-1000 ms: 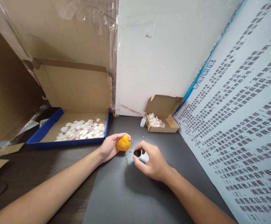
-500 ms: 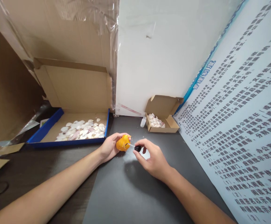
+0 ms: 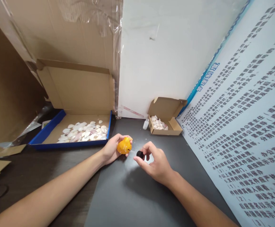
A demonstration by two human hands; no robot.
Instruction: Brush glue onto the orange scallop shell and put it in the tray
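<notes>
The left hand (image 3: 112,149) pinches an orange shell (image 3: 124,146); right of this shell, the right hand (image 3: 155,162) pinches a black-capped applicator (image 3: 140,154).

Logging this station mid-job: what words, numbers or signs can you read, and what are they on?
"管理制度": heading on the wall poster.
"5.文件的传阅与催办": section line, same poster.
"(1)", "(2)", "(3)": item numbers, same poster.
Rest of the poster: too small or blurred to quote.
Small bottle, black cap: none legible.
</notes>
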